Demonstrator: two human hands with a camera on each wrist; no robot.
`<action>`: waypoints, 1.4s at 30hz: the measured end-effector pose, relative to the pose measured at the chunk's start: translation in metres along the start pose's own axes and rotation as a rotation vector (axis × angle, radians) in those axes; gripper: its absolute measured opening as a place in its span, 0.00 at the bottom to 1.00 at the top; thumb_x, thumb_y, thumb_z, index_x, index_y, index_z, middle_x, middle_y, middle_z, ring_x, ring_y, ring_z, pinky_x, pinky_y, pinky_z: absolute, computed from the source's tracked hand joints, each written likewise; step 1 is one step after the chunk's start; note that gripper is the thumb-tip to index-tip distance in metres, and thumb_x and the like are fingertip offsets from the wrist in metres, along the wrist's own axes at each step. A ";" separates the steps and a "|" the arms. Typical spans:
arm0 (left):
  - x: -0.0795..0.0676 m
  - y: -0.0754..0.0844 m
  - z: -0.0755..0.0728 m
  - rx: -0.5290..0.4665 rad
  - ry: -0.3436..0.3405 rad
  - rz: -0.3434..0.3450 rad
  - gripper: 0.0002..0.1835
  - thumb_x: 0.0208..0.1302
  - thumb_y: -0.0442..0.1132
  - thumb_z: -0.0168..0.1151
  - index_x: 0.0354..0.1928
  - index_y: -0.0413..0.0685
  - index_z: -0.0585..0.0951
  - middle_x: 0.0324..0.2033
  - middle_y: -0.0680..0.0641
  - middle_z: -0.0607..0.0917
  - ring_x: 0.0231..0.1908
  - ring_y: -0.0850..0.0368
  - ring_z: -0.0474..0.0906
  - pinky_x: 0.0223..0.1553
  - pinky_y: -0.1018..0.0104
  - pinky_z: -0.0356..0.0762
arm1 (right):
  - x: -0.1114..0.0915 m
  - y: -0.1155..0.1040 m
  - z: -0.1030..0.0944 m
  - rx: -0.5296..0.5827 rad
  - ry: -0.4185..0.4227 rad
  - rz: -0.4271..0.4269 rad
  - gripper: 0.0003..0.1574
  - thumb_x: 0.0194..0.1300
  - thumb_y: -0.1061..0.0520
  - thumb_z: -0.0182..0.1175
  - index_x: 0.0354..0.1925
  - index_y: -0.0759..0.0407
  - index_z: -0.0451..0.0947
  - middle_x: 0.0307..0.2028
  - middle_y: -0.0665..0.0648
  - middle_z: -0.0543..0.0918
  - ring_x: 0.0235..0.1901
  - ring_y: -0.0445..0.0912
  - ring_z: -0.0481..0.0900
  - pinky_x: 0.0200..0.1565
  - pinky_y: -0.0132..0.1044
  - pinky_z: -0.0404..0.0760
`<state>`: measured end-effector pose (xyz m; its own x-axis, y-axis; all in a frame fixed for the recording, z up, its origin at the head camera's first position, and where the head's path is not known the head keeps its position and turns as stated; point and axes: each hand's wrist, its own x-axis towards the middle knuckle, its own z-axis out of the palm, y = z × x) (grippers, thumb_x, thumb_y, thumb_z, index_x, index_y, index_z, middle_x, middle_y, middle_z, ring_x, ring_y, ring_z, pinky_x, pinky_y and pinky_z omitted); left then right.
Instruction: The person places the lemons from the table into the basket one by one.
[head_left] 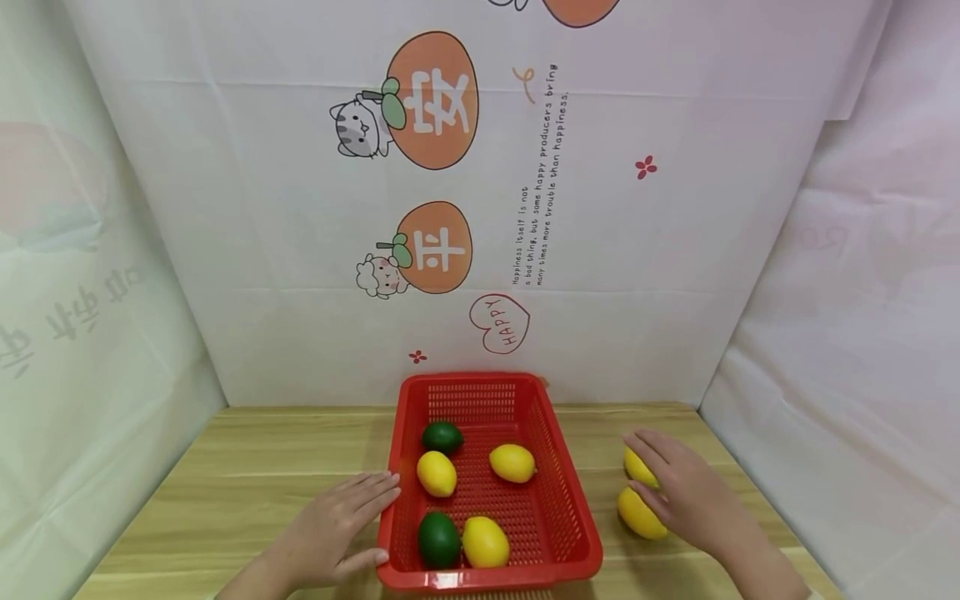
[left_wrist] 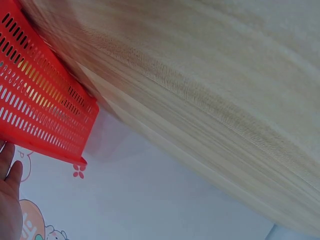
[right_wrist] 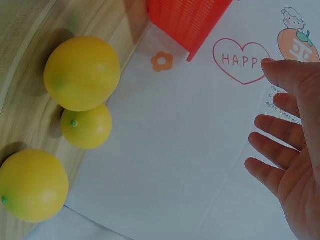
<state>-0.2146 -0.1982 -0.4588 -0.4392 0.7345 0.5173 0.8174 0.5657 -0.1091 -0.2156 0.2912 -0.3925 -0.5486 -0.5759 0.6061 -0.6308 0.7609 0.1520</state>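
A red plastic basket (head_left: 480, 500) holds yellow lemons (head_left: 485, 542) and dark green, lemon-shaped fruits (head_left: 439, 540). My left hand (head_left: 330, 527) lies along the basket's left side, its straight fingertips right at the rim. On the right, my right hand (head_left: 693, 496) hovers over lemons on the table, fingers loosely extended and holding nothing. Two of them show in the head view, a nearer lemon (head_left: 642, 512) and a farther lemon (head_left: 640, 468), partly covered by the hand. Three appear in the right wrist view, including a lemon (right_wrist: 34, 185) at lower left.
The wooden table (head_left: 285, 450) meets a white printed cloth (head_left: 622, 267) hung behind it. More white cloth (head_left: 847, 350) closes off the right side, and another sheet hangs at the left. The basket's far end stands close to the back cloth.
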 end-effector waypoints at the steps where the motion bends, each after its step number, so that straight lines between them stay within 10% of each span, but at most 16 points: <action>1: 0.000 0.000 0.000 -0.003 -0.002 -0.004 0.33 0.64 0.59 0.60 0.61 0.40 0.77 0.60 0.43 0.78 0.59 0.48 0.74 0.53 0.51 0.77 | -0.001 0.001 0.000 -0.003 -0.008 0.006 0.46 0.73 0.33 0.32 0.58 0.68 0.75 0.51 0.66 0.78 0.48 0.61 0.79 0.45 0.56 0.80; 7: 0.000 0.001 -0.002 -0.013 -0.011 -0.014 0.33 0.64 0.59 0.60 0.61 0.40 0.77 0.60 0.43 0.77 0.59 0.49 0.74 0.53 0.51 0.77 | -0.009 0.004 -0.002 0.008 -0.028 0.020 0.44 0.73 0.33 0.35 0.58 0.68 0.74 0.52 0.67 0.78 0.48 0.62 0.78 0.45 0.57 0.80; 15: 0.000 0.001 -0.001 -0.016 0.003 0.002 0.33 0.64 0.58 0.61 0.61 0.39 0.77 0.60 0.43 0.77 0.59 0.48 0.74 0.53 0.50 0.77 | -0.019 0.004 0.002 -0.005 -0.068 0.068 0.39 0.48 0.56 0.75 0.58 0.66 0.75 0.52 0.68 0.78 0.49 0.62 0.78 0.45 0.57 0.80; 42: 0.000 0.000 -0.002 -0.006 -0.001 -0.003 0.33 0.64 0.58 0.61 0.61 0.40 0.77 0.60 0.43 0.77 0.59 0.48 0.74 0.54 0.51 0.77 | -0.042 0.009 0.033 0.058 -0.252 0.267 0.35 0.54 0.52 0.73 0.57 0.65 0.76 0.52 0.67 0.79 0.51 0.62 0.78 0.50 0.57 0.78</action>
<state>-0.2136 -0.1987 -0.4574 -0.4421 0.7331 0.5168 0.8182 0.5657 -0.1027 -0.2166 0.3125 -0.4422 -0.8114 -0.4205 0.4059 -0.4733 0.8802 -0.0341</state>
